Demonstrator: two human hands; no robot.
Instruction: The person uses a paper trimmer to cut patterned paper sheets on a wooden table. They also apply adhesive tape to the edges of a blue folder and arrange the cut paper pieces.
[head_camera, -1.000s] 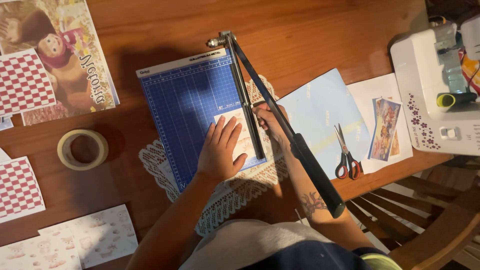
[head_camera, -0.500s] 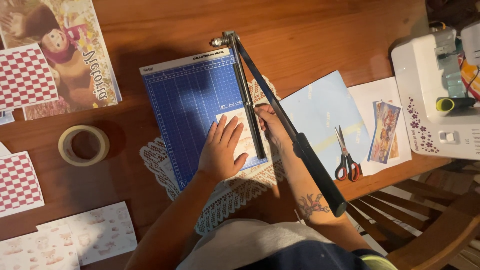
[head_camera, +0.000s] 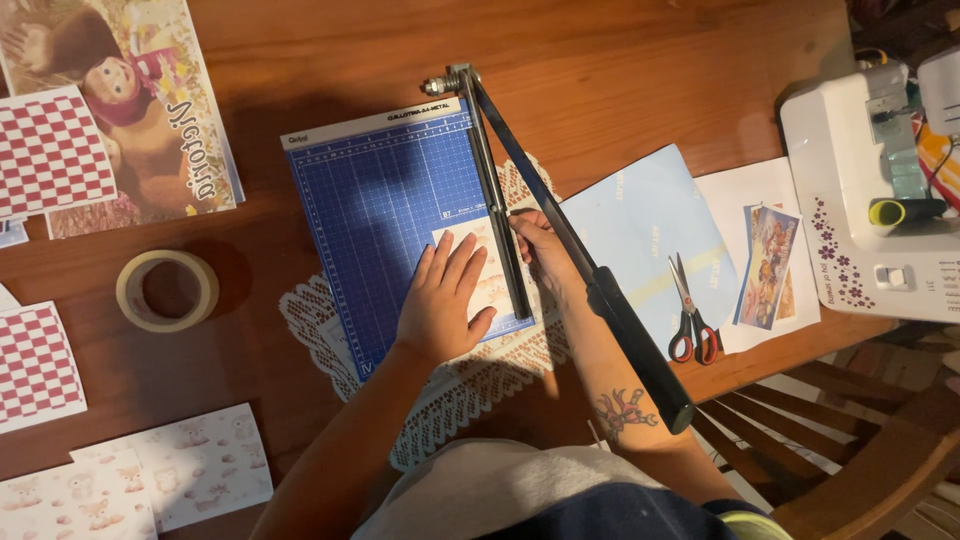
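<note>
A blue paper cutter (head_camera: 380, 205) with a grid lies on the wooden table (head_camera: 620, 80). Its black blade arm (head_camera: 590, 280) is raised and angled to the right. My left hand (head_camera: 445, 300) lies flat on a small printed sheet (head_camera: 478, 262) on the cutter's bed, pressing it down. My right hand (head_camera: 535, 245) rests at the cutting edge under the raised arm, fingertips touching the sheet beside the metal guide bar. My right forearm bears a small tattoo.
A white lace doily (head_camera: 480, 385) lies under the cutter. Red-handled scissors (head_camera: 690, 320) rest on a light blue sheet (head_camera: 650, 225). A tape roll (head_camera: 167, 290), checkered papers (head_camera: 50, 150), a picture print (head_camera: 765, 265), a white machine (head_camera: 880, 190) and a wooden chair (head_camera: 860, 450) surround the work.
Both hands have stayed on the sheet and the blade arm is still raised. Only the camera view has shifted slightly.
</note>
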